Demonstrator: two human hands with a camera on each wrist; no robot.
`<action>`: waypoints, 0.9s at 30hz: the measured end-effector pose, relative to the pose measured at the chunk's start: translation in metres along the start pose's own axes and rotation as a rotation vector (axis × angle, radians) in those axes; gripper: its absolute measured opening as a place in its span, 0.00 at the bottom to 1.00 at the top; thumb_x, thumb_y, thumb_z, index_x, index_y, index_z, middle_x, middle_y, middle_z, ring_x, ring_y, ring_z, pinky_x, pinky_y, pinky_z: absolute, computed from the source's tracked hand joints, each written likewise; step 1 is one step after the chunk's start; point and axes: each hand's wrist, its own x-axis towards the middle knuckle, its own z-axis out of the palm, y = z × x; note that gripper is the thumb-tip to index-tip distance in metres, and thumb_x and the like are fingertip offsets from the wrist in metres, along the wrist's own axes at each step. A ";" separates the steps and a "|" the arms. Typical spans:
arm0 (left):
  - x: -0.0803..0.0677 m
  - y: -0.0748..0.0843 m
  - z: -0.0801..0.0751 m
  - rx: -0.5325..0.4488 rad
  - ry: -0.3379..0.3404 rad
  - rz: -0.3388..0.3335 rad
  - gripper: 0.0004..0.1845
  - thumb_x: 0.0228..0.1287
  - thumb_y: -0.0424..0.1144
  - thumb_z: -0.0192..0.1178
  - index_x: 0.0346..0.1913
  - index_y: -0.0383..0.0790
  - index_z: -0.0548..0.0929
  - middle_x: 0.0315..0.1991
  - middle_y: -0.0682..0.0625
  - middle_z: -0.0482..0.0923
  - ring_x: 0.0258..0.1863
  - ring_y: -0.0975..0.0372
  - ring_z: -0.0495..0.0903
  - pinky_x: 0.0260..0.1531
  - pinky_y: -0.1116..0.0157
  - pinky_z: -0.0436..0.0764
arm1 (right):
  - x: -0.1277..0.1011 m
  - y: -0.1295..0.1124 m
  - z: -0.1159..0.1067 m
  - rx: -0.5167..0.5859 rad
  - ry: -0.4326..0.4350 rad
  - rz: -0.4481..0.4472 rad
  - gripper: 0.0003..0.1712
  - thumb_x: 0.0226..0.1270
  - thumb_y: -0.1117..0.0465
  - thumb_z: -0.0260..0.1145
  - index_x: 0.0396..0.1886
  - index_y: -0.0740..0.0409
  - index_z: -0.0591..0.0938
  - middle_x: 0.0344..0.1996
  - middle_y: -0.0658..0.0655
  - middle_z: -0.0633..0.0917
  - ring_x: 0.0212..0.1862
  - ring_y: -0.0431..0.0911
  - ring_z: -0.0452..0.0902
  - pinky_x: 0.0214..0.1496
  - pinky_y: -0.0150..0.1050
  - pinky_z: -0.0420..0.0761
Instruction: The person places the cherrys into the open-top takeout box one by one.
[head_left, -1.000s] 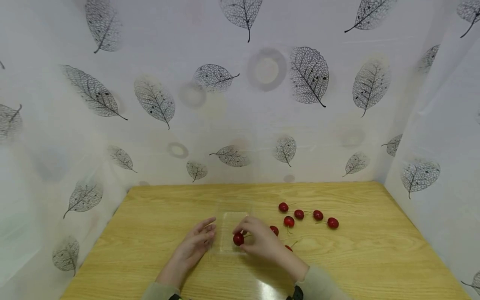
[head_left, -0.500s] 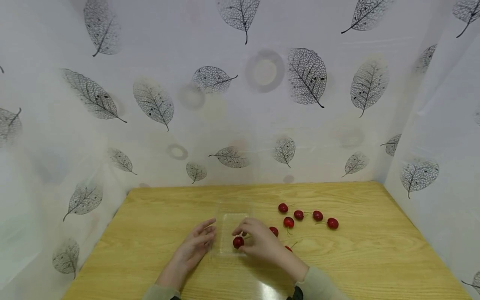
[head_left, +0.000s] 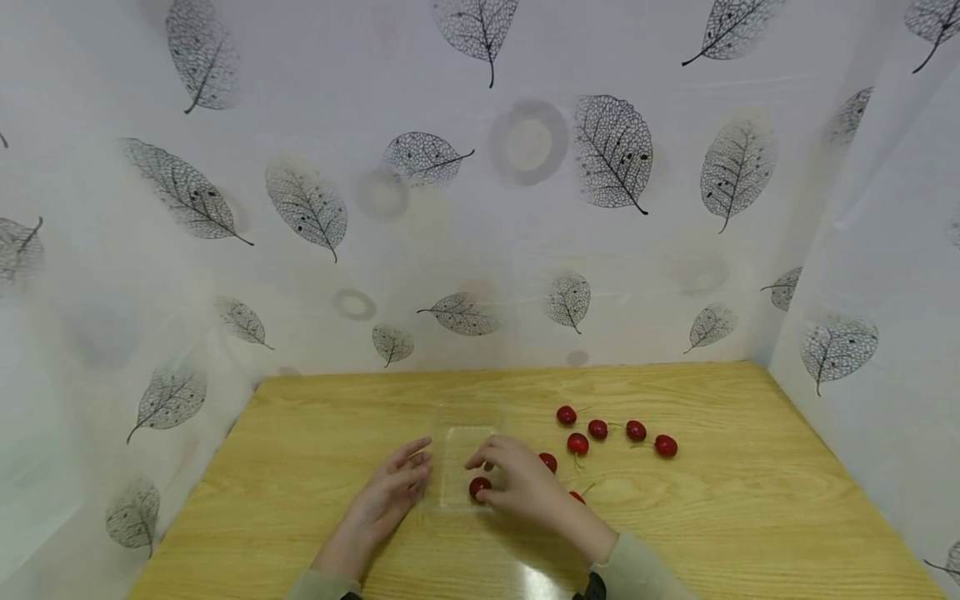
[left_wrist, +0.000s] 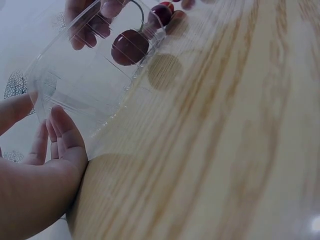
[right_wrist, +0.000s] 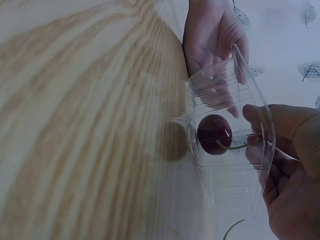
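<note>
A clear plastic box (head_left: 457, 502) stands on the table with a dark red cherry (head_left: 479, 488) inside it, low against the floor in the right wrist view. My right hand (head_left: 525, 483) reaches over the box's right rim, thumb and fingers spread apart above the cherry. The cherry's green stem (right_wrist: 231, 147) points toward those fingertips. On the other side, my left hand (head_left: 390, 487) rests its side on the table, its relaxed fingers (left_wrist: 65, 125) right at the box's left wall. Its thumb lies near the rim in the left wrist view.
Several loose cherries lie right of the box, among them one at the back (head_left: 566, 415), one far right (head_left: 666, 447) and one partly behind the right hand (head_left: 548, 462). The wooden table (head_left: 712, 517) meets a leaf-patterned sheet (head_left: 510, 233) at the back and sides.
The cherry, earlier between the right fingertips, has sunk lower in the box as those fingers parted. My left hand stays beside the box.
</note>
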 end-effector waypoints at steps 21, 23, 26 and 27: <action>0.000 -0.001 -0.001 -0.005 0.002 0.013 0.28 0.76 0.24 0.53 0.75 0.43 0.69 0.56 0.56 0.71 0.54 0.69 0.76 0.56 0.74 0.78 | 0.001 0.007 -0.009 0.165 0.071 0.037 0.18 0.64 0.69 0.77 0.53 0.56 0.87 0.49 0.53 0.88 0.49 0.47 0.84 0.58 0.39 0.86; 0.000 -0.001 -0.001 -0.008 -0.003 0.012 0.28 0.76 0.24 0.53 0.75 0.43 0.69 0.56 0.56 0.71 0.54 0.69 0.76 0.56 0.74 0.78 | 0.000 0.009 -0.011 0.177 0.082 0.044 0.18 0.63 0.69 0.76 0.53 0.56 0.87 0.49 0.54 0.89 0.49 0.47 0.84 0.58 0.38 0.85; 0.000 -0.001 -0.002 -0.014 -0.006 0.014 0.28 0.76 0.24 0.53 0.75 0.44 0.69 0.56 0.56 0.71 0.54 0.69 0.76 0.56 0.74 0.78 | 0.000 0.011 -0.015 0.192 0.103 0.045 0.19 0.63 0.69 0.76 0.54 0.57 0.87 0.49 0.56 0.89 0.49 0.48 0.85 0.58 0.40 0.86; 0.000 -0.001 -0.002 -0.018 -0.006 0.015 0.28 0.76 0.24 0.53 0.74 0.44 0.70 0.56 0.56 0.71 0.54 0.69 0.76 0.56 0.74 0.78 | 0.000 0.012 -0.016 0.197 0.110 0.047 0.19 0.63 0.70 0.76 0.54 0.58 0.87 0.49 0.56 0.89 0.49 0.48 0.85 0.58 0.40 0.86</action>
